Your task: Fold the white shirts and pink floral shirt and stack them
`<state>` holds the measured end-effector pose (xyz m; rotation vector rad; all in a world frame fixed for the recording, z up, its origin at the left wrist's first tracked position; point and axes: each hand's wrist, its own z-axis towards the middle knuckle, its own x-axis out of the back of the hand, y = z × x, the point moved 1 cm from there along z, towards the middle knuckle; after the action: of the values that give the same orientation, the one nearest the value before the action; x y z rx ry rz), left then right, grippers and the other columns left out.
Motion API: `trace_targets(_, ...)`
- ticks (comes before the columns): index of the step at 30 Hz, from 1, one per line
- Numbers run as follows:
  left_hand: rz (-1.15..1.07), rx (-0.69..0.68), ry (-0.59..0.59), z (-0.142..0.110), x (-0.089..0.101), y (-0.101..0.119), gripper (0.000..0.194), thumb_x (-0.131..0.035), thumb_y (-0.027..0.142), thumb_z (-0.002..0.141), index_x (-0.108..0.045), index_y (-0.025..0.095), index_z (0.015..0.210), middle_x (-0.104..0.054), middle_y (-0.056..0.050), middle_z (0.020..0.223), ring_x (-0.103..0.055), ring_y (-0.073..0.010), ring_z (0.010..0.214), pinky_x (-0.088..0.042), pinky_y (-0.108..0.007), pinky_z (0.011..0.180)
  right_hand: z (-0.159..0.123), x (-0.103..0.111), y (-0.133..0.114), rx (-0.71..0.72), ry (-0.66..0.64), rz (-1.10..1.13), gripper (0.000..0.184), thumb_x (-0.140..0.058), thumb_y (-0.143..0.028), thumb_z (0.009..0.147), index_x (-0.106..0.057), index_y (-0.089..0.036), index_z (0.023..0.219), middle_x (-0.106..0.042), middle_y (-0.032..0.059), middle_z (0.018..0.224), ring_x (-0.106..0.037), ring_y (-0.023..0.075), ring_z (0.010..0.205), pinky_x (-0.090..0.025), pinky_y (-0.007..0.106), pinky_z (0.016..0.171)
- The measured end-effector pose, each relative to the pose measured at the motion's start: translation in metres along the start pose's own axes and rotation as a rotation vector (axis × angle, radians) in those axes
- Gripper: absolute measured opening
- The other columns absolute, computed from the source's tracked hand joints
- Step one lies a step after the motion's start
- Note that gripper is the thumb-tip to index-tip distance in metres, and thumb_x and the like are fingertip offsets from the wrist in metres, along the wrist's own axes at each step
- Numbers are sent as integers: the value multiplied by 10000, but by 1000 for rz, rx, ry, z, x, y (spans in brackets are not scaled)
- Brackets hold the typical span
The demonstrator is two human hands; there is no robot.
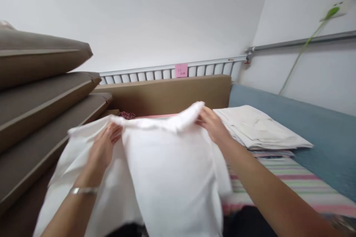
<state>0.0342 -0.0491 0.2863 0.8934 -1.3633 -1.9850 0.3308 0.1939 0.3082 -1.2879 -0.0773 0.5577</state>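
A large white cloth [169, 170], possibly a sheet, hangs down in front of me from both hands. My left hand [104, 144] grips its upper edge at the left, and more of the cloth spreads out beyond that wrist. At the right, my right hand [213, 122] pinches the raised end of the same edge, which is blurred by motion. The lower part drapes toward my lap and runs out of the picture. To the right of my right hand lies a stack of folded white cloth [258, 126].
Several thick brown cushions [47, 107] are piled at the left. A striped sheet [300, 181] covers the surface at the right, beside a blue padded panel [328, 137]. Behind stand a tan board [167, 92] and a white radiator [133, 77] with a pink note [181, 70].
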Motion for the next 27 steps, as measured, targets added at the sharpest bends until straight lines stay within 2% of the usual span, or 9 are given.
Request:
trace_targets(2, 181, 135, -4, 24, -26, -27, 585, -606, 523, 706, -521, 221, 1200, -501, -116, 1316, -477, -253, 1190, -403, -421, 953, 10, -2, 25, -52, 3, -199, 582, -637, -428, 731, -494, -233, 1260, -492, 105, 1326, -500, 244, 1168, -448, 410, 920)
trace_targets(4, 386, 159, -46, 26, -24, -64, 596, -628, 485, 694, -513, 218, 1215, -450, -112, 1368, -410, -269, 1251, -333, -431, 1015, 3, 8, 57, -47, -39, -352, 544, -607, -440, 736, -531, -217, 1227, -500, 100, 1322, -473, 233, 1199, -392, 401, 984)
trace_targets(9, 625, 277, 72, -21, 70, -157, 502, -682, 341, 572, -588, 147, 1025, -571, -137, 1213, -467, -312, 1195, -346, -401, 1010, -69, 77, 141, -251, -88, -584, 379, -643, -438, 608, -681, -175, 880, -675, 104, 1020, -591, 271, 1008, -412, 413, 945)
trace_targets(12, 541, 512, 238, -43, 117, -184, 429, -650, 320, 590, -569, 149, 975, -622, -122, 1057, -565, -288, 1054, -448, -384, 879, -112, 113, 176, -528, 6, -516, 387, -653, -452, 578, -660, -168, 841, -689, 98, 917, -635, 273, 889, -494, 385, 775)
trace_targets(14, 441, 632, 313, -48, 126, -190, 404, -633, 354, 624, -559, 168, 976, -626, -99, 1002, -608, -262, 926, -495, -369, 737, -133, 120, 191, -709, 118, -401, 404, -661, -453, 595, -631, -172, 884, -688, 95, 907, -654, 255, 838, -509, 343, 688)
trace_targets(17, 349, 701, 350, -40, 115, -194, 385, -645, 430, 643, -577, 167, 915, -635, -84, 908, -620, -230, 758, -498, -352, 600, -156, 104, 202, -897, 215, -216, 450, -671, -471, 636, -586, -173, 963, -690, 112, 898, -671, 239, 784, -520, 322, 658)
trace_targets(20, 271, 723, 383, -25, 98, -201, 355, -658, 434, 656, -592, 147, 856, -642, -79, 774, -614, -212, 634, -495, -347, 548, -173, 73, 204, -965, 149, -81, 558, -667, -535, 660, -545, -161, 1055, -694, 124, 883, -677, 235, 719, -532, 336, 672)
trace_targets(24, 168, 689, 449, -6, 86, -214, 183, -653, 223, 671, -586, 138, 819, -616, -37, 626, -596, -181, 533, -498, -331, 542, -183, 41, 201, -1013, 31, 58, 647, -712, -492, 650, -487, -147, 1148, -693, 128, 941, -677, 241, 798, -532, 337, 740)
trace_targets(27, 93, 590, 507, 1, 86, -213, 150, -603, 109, 682, -579, 146, 825, -610, -3, 633, -582, -133, 527, -499, -287, 577, -174, 35, 192, -987, 57, 78, 668, -744, -419, 631, -477, -141, 1177, -692, 128, 966, -668, 245, 846, -535, 337, 739)
